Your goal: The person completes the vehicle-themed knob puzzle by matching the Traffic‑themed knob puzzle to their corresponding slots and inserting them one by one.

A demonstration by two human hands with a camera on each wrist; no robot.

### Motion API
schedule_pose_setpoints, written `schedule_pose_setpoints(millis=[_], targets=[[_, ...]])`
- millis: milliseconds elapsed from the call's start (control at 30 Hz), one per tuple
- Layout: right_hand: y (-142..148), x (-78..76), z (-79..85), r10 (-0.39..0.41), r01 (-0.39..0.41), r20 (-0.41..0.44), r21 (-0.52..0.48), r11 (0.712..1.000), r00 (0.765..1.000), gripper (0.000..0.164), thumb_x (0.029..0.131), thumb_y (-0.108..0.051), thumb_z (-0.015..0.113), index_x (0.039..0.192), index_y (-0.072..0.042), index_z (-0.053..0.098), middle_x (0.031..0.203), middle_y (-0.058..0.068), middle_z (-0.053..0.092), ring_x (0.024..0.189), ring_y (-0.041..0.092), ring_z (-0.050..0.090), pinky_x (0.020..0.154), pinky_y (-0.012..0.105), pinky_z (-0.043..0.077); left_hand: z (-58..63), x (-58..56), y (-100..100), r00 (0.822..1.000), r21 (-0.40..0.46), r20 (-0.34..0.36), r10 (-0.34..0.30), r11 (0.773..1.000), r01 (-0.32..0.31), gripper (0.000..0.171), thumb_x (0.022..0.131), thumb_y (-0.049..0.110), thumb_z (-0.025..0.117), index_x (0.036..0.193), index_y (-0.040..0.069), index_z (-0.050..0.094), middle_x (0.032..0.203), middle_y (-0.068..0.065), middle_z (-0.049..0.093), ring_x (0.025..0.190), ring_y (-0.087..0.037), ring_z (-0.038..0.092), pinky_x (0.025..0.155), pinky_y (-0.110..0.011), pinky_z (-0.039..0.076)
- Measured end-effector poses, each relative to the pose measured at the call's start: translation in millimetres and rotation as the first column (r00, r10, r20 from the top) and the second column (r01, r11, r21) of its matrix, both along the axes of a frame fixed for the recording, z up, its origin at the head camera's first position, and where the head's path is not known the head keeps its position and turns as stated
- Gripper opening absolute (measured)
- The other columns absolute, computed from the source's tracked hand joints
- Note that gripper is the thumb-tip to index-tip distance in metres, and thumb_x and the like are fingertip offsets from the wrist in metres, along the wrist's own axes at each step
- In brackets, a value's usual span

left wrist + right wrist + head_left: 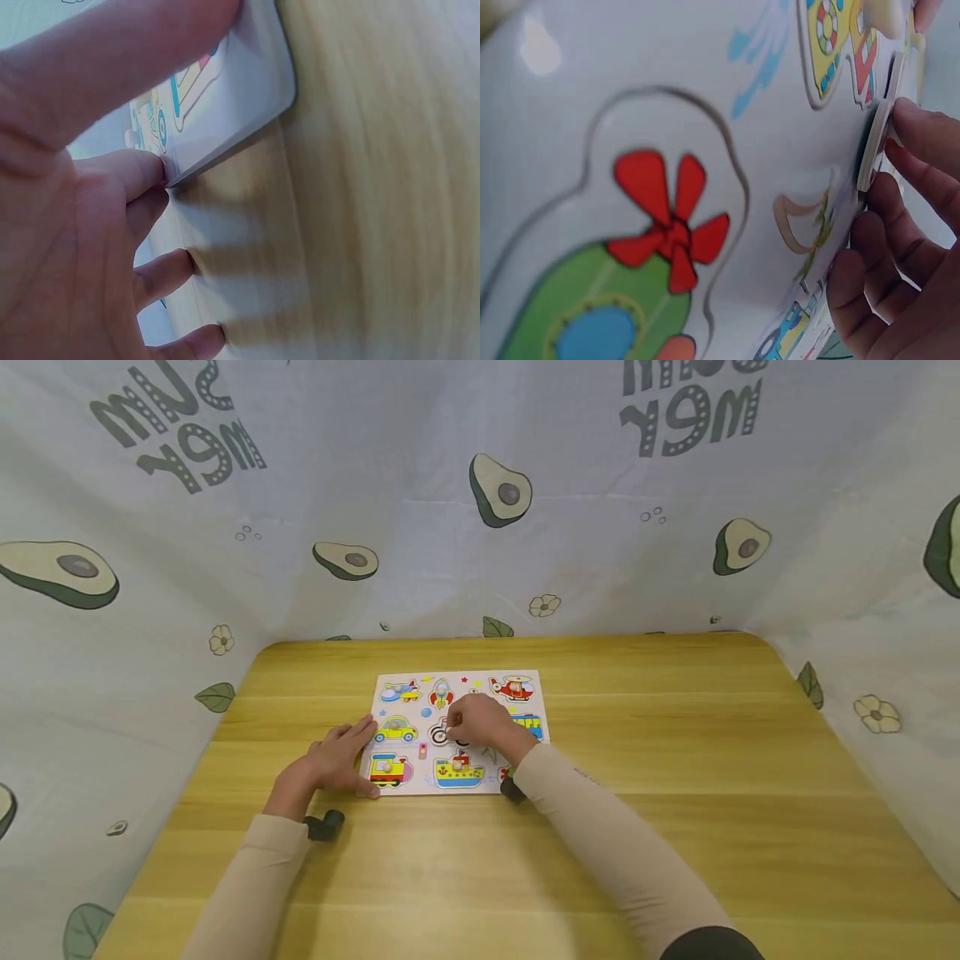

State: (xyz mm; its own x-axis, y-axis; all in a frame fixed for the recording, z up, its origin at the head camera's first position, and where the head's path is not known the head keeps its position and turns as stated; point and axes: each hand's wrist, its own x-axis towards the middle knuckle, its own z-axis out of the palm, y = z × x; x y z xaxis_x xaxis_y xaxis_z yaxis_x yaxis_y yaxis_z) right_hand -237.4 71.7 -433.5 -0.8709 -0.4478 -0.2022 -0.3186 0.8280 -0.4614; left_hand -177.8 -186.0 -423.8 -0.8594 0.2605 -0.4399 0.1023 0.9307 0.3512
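A white wooden peg puzzle board [426, 785] with vehicle pictures lies on the table. My right hand [483, 722] is over its middle and pinches a bicycle puzzle piece [438, 732] between thumb and fingers. Seen from the right wrist, that puzzle piece [874, 146] is edge-on and tilted against the board, its picture mostly hidden by the fingers. My left hand [339, 758] rests at the board's left edge, fingers spread. In the left wrist view the thumb lies over the board [247, 90] near a corner, and other fingertips touch the edge and the tabletop.
Around the middle sit other pieces: a car [395, 729], a train [387, 769], a ship [459, 772], a rocket [441, 695], a plane [401, 692], a helicopter [513, 688] and a bus [528, 724]. An avocado-print cloth [420, 585] hangs behind the wooden table [675, 718].
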Motion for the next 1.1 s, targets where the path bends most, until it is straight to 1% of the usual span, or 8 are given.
schedule_pose_setpoints(millis=[167, 300, 400, 600, 767, 967, 1100], targets=[[-1.1, 0.7, -2.2, -0.026, 0.027, 0.016, -0.047, 0.999, 1.0, 0.009, 0.088, -0.024, 0.075, 0.084, -0.017, 0.072, 0.081, -0.004, 0.066, 0.08, 0.012, 0.052, 0.07, 0.023, 0.039, 0.3, 0.9, -1.1, 1.0, 0.003, -0.009, -0.013, 1.0, 0.013, 0.116, 0.072, 0.042, 0.086, 0.159, 0.008, 0.017, 0.168, -0.014, 0.011, 0.149, -0.049, 0.014, 0.111, -0.076, 0.018], [-0.7, 0.3, -4.0, -0.025, 0.027, 0.027, -0.074, 0.997, 0.999, 0.008, 0.088, -0.024, 0.075, 0.084, -0.017, 0.074, 0.082, -0.004, 0.068, 0.078, 0.011, 0.052, 0.069, 0.023, 0.039, -1.7, 0.9, -2.7, 1.0, 0.0, -0.01, -0.017, 1.0, 0.017, 0.117, 0.072, 0.043, 0.086, 0.159, 0.008, 0.017, 0.168, -0.014, 0.011, 0.149, -0.049, 0.014, 0.111, -0.077, 0.018], [-0.7, -0.7, -5.0, -0.029, 0.031, 0.03, -0.082, 0.996, 0.999, 0.008, 0.089, -0.025, 0.075, 0.087, -0.018, 0.075, 0.086, -0.004, 0.07, 0.079, 0.012, 0.053, 0.07, 0.024, 0.04, -3.1, 0.2, -3.6, 1.0, -0.002, -0.012, -0.013, 1.0, 0.013, 0.117, 0.071, 0.043, 0.086, 0.159, 0.009, 0.017, 0.168, -0.013, 0.011, 0.149, -0.049, 0.014, 0.111, -0.076, 0.018], [-1.0, -2.8, -6.3, -0.069, 0.071, 0.022, -0.091, 0.993, 0.997, 0.009, 0.09, -0.027, 0.073, 0.094, -0.02, 0.077, 0.1, -0.003, 0.073, 0.086, 0.013, 0.056, 0.074, 0.026, 0.044, -2.4, -0.3, -1.0, 1.0, 0.005, -0.018, -0.012, 1.0, 0.012, 0.117, 0.071, 0.043, 0.086, 0.159, 0.01, 0.018, 0.168, -0.013, 0.011, 0.149, -0.049, 0.014, 0.111, -0.076, 0.018], [-1.1, -3.7, -7.8, -0.095, 0.097, 0.027, -0.088, 0.991, 0.995, 0.007, 0.09, -0.026, 0.073, 0.093, -0.02, 0.077, 0.104, -0.002, 0.072, 0.089, 0.015, 0.056, 0.076, 0.027, 0.045, -2.4, 0.3, 0.9, 1.0, 0.016, -0.013, -0.01, 1.0, 0.01, 0.117, 0.071, 0.042, 0.086, 0.159, 0.01, 0.017, 0.169, -0.013, 0.011, 0.149, -0.048, 0.014, 0.111, -0.076, 0.018], [-1.9, -5.9, -10.3, -0.075, 0.076, 0.02, -0.082, 0.994, 0.997, 0.007, 0.091, -0.026, 0.073, 0.094, -0.02, 0.075, 0.1, -0.002, 0.071, 0.089, 0.015, 0.055, 0.077, 0.028, 0.045, -1.1, 0.3, 0.3, 1.0, 0.016, -0.004, -0.007, 1.0, 0.007, 0.117, 0.071, 0.043, 0.086, 0.16, 0.01, 0.017, 0.169, -0.012, 0.01, 0.15, -0.048, 0.013, 0.112, -0.076, 0.017], [-2.1, -7.2, -11.3, -0.034, 0.034, -0.002, -0.063, 0.997, 0.999, 0.009, 0.092, -0.027, 0.07, 0.098, -0.02, 0.074, 0.095, -0.002, 0.069, 0.088, 0.014, 0.052, 0.075, 0.027, 0.043, -0.2, -1.5, -0.8, 1.0, 0.015, -0.005, -0.007, 1.0, 0.007, 0.117, 0.072, 0.042, 0.086, 0.16, 0.01, 0.016, 0.169, -0.012, 0.009, 0.15, -0.048, 0.012, 0.112, -0.076, 0.016]])
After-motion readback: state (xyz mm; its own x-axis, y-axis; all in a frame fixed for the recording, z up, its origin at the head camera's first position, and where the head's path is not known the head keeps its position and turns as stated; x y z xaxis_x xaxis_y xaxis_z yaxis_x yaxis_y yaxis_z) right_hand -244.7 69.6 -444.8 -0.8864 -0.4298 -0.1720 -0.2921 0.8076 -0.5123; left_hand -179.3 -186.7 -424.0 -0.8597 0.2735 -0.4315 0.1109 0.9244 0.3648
